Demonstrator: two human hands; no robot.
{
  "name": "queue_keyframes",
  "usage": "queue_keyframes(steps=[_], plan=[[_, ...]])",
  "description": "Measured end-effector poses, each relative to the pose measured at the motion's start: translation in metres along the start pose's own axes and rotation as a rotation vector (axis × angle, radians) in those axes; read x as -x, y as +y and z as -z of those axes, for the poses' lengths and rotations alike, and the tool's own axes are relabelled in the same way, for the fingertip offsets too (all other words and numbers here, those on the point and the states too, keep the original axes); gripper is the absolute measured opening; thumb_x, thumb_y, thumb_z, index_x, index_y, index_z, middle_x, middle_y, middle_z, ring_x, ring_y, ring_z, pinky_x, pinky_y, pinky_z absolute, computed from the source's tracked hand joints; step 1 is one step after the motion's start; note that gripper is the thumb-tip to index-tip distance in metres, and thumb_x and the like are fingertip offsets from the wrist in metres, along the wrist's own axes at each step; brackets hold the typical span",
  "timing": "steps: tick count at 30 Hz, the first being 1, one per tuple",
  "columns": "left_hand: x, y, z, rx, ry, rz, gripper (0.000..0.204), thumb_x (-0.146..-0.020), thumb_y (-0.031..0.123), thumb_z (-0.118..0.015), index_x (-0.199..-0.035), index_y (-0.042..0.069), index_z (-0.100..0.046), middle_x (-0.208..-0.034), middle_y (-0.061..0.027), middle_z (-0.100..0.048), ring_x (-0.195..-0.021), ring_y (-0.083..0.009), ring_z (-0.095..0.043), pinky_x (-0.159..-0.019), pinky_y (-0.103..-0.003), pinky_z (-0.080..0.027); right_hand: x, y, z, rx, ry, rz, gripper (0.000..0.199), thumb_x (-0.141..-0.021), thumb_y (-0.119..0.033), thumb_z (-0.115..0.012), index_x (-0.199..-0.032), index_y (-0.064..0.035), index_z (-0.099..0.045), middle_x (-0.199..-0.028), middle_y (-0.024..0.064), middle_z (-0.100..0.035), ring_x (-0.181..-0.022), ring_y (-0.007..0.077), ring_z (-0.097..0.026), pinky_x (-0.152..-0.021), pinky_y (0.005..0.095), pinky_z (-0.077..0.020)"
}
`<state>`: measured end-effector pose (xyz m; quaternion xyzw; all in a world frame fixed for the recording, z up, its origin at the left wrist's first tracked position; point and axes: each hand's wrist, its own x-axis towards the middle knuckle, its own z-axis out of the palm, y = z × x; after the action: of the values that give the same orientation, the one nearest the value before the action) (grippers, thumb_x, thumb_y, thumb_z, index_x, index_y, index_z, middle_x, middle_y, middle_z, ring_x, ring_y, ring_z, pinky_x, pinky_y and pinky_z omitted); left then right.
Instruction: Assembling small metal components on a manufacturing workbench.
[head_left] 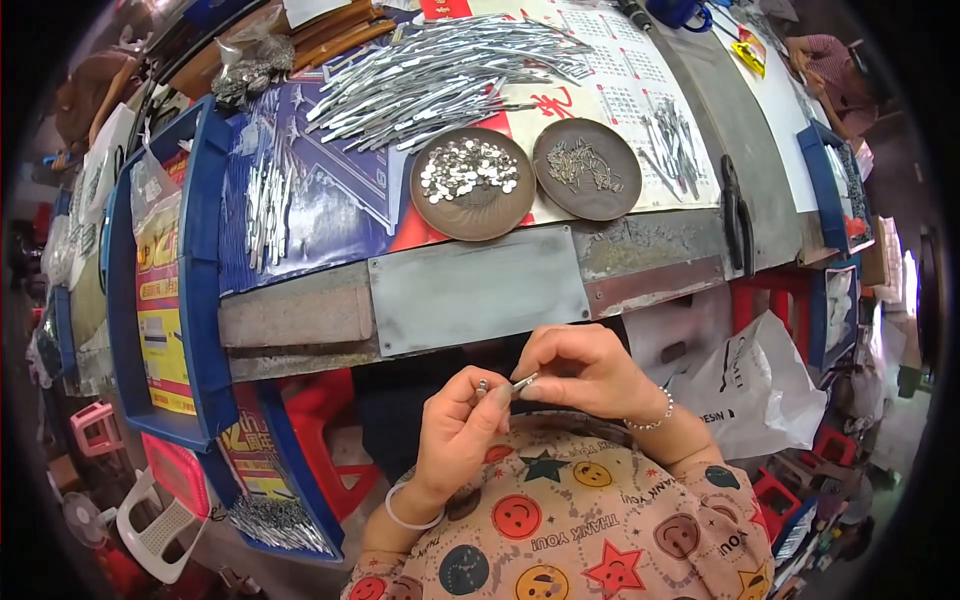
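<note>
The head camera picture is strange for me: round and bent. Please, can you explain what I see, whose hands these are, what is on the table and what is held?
There is one picture, from a wide fisheye camera worn on a person's head and looking down, so straight edges bend near the rim. No machine works here: the two bare hands belong to the wearer. The left hand pinches a small metal piece; the right hand holds a thin metal strip against it, above the lap. On the workbench lies a grey metal plate. Behind it stand two round dishes: the left dish holds small shiny discs, the right dish small metal bits. Farther back lies a pile of silver strips, and black pliers at the right.
</note>
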<state>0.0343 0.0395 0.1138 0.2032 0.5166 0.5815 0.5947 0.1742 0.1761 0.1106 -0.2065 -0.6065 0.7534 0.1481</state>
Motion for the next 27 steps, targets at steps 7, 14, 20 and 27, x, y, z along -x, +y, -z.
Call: queue_keyframes(steps=[7,14,20,27], plan=[[-0.002,0.000,0.005,0.068,-0.081,0.099,0.017,-0.097,0.016,-0.048,-0.088,0.003,-0.053,-0.068,0.0031,-0.051,-0.062,-0.0022,-0.044,-0.057,-0.017,-0.037,-0.005,-0.010,-0.002,0.562,-0.013,0.432,0.019,-0.075,-0.005,-0.070,-0.093,-0.0022,-0.063,-0.080,0.0090,-0.059,-0.065,0.0234,-0.060,-0.057,0.0287,-0.0485],[0.000,-0.006,0.000,0.114,-0.131,-0.001,0.015,-0.097,0.015,-0.046,-0.105,0.003,-0.045,-0.079,0.0002,-0.053,-0.062,-0.0027,-0.043,-0.056,-0.017,-0.036,-0.005,-0.010,0.003,0.628,-0.043,0.428,0.015,-0.076,-0.007,-0.069,-0.088,-0.0028,-0.062,-0.073,0.0084,-0.057,-0.060,0.0239,-0.058,-0.051,0.0313,-0.0459],[0.007,-0.011,0.011,0.123,-0.185,0.030,0.017,-0.098,0.018,-0.047,-0.107,0.004,-0.043,-0.078,-0.0030,-0.055,-0.059,-0.0025,-0.041,-0.052,-0.016,-0.034,-0.004,-0.010,0.006,0.434,-0.073,0.306,0.012,-0.080,-0.006,-0.067,-0.089,-0.0007,-0.061,-0.078,0.0094,-0.059,-0.066,0.0232,-0.059,-0.058,0.0312,-0.0462],[0.008,-0.015,0.022,0.359,-0.219,0.119,0.013,-0.097,0.017,-0.048,-0.101,0.005,-0.045,-0.071,-0.0048,-0.055,-0.048,-0.0035,-0.038,-0.044,-0.016,-0.030,-0.007,-0.010,0.001,0.350,-0.148,0.217,0.012,-0.081,-0.007,-0.065,-0.089,-0.0007,-0.059,-0.081,0.0095,-0.060,-0.070,0.0245,-0.059,-0.062,0.0314,-0.0469]])
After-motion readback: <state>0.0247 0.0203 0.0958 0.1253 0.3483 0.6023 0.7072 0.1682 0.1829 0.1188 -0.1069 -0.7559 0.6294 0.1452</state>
